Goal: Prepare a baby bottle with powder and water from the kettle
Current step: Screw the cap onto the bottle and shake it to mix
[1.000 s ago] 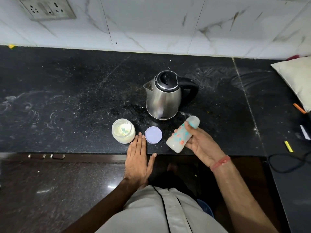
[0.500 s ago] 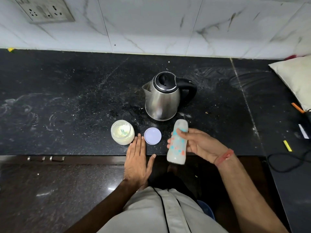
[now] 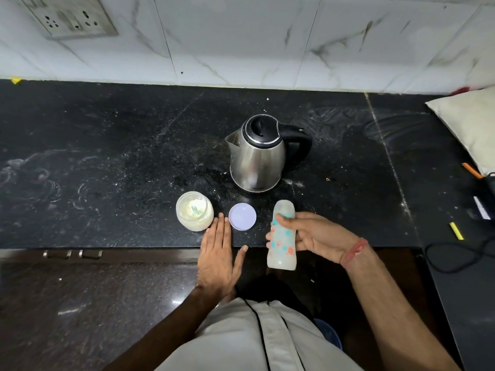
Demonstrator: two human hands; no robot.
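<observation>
With my right hand (image 3: 316, 234) I hold the frosted plastic baby bottle with blue and orange prints (image 3: 281, 236); my fingers are curled around its middle and the thumb presses on its upper part. It stands almost upright in the air, above the front edge of the black speckled stone tabletop (image 3: 107, 156), with its rounded cap pointing away from me. On this wrist I wear a red thread band (image 3: 355, 250).

My left hand (image 3: 217, 258) lies flat on the front edge of the tabletop, the fingers straight and together, the thumb spread to the side, and it holds nothing. Its fingertips end between the open clear jar with pale powder (image 3: 194, 214) and the round lilac lid (image 3: 242, 217), which lies flat just beside the jar. I cannot tell if the fingertips touch the jar.

Behind the lid and the bottle stands the stainless steel kettle with black lid and black handle (image 3: 258, 156), its spout turned to the left and its lid closed. At the right edge lies a pale cushion (image 3: 471, 124).
</observation>
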